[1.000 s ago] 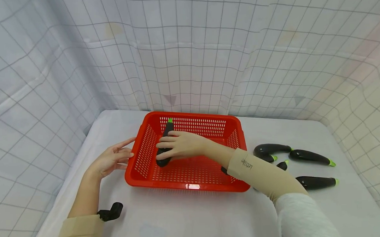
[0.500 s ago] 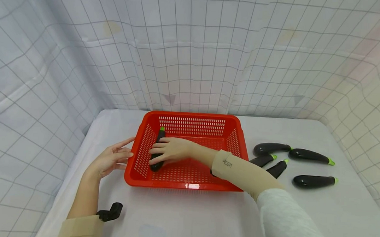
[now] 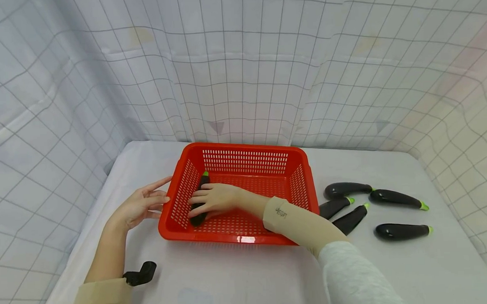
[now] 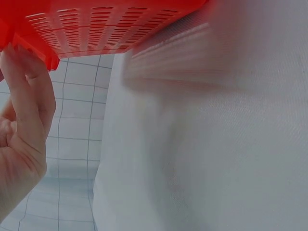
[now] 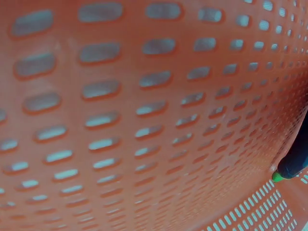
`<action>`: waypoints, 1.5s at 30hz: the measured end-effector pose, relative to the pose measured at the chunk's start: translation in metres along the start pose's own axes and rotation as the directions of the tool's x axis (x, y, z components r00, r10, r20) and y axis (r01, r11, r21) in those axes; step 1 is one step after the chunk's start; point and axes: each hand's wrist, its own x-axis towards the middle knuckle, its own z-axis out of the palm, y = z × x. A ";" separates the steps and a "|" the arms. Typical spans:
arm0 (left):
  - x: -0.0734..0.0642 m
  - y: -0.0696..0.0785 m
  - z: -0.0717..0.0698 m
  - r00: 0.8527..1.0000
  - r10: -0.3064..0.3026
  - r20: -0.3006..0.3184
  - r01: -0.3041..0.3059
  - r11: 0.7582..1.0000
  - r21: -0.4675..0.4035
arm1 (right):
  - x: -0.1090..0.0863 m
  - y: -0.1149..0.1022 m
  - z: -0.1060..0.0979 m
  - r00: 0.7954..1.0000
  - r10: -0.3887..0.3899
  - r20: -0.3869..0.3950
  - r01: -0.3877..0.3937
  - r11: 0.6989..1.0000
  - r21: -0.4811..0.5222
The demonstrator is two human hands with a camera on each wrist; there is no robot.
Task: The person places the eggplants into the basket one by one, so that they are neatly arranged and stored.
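A dark eggplant point(image 3: 204, 180) with a green stem end lies lengthwise near the left wall inside the red plastic basket point(image 3: 241, 239). My right hand point(image 3: 214, 199) is over it, fingers curled around its body. The right wrist view shows only the stem end of this eggplant point(image 5: 294, 159) at the right edge, beside the slotted basket wall point(image 5: 125, 115); the fingers are out of that view. My left hand point(image 3: 141, 205) is outside the basket, its fairly straight fingertips touching the left rim. In the left wrist view, the left hand's fingers point(image 4: 29, 96) reach up to the basket's edge.
Several more eggplants lie right of the basket, among them one at the front point(image 3: 402, 231), one behind it point(image 3: 396, 198) and one at the back point(image 3: 347, 190). My right forearm crosses the basket's front right corner. A gridded white curtain point(image 3: 240, 79) stands behind the white-covered table point(image 3: 233, 288).
My right hand has moved left and toward me, lowering the eggplant deeper into the basket by the left wall. The left hand has stayed at the rim.
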 end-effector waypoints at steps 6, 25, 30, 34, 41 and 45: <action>0.000 0.000 0.000 1.000 0.006 0.003 -0.006 1.000 0.004 | 0.001 0.000 0.001 1.000 0.005 0.000 -0.005 1.000 0.016; 0.000 0.002 0.001 1.000 0.006 0.008 -0.006 1.000 0.014 | -0.003 0.001 -0.002 1.000 0.025 0.008 -0.025 1.000 0.004; 0.001 0.001 0.002 1.000 -0.007 -0.001 0.007 1.000 0.017 | -0.007 0.001 -0.013 1.000 0.020 0.005 -0.020 0.999 0.026; 0.001 0.001 0.002 1.000 -0.007 -0.006 0.008 1.000 0.022 | -0.016 0.004 -0.026 0.998 0.037 -0.053 -0.037 0.999 0.003; -0.001 0.001 -0.001 1.000 -0.001 -0.006 0.001 0.999 0.038 | -0.037 0.009 -0.061 0.985 0.115 -0.126 -0.122 0.991 -0.047; -0.001 0.000 -0.001 1.000 -0.001 -0.006 0.001 0.999 0.038 | -0.050 0.008 -0.080 0.976 0.165 -0.140 -0.177 0.981 -0.079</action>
